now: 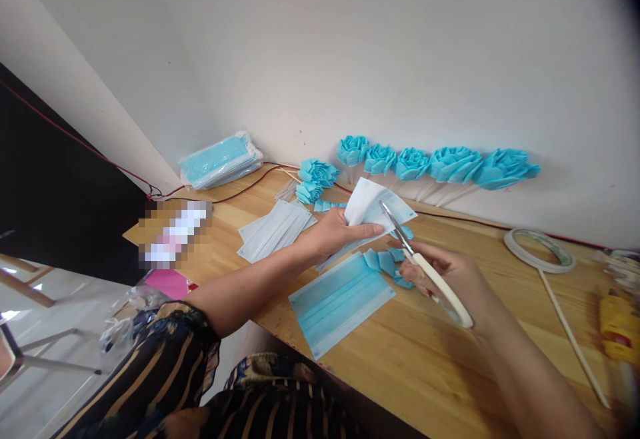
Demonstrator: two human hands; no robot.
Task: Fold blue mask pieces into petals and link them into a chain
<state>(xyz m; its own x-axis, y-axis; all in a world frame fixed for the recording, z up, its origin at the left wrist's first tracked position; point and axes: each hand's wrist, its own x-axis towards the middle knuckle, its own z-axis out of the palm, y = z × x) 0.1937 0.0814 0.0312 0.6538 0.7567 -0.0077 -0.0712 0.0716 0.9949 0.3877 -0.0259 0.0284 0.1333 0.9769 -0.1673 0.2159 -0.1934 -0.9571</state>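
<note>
Because it would probably buckle if left loose, I pinch the folded mask sheet (366, 201) in my left fingers (363, 231) above the bench (425, 366) at one o'clock, while my right fingers (413, 275) grasp the scissors (443, 288) from its four o'clock, blades (399, 230) angled over it.

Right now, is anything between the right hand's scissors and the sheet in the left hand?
Nothing visible. The scissors in the right hand overlap the sheet in this view, with the left hand gripping its near side. The flat blue mask lies below on the table, not between.
</note>
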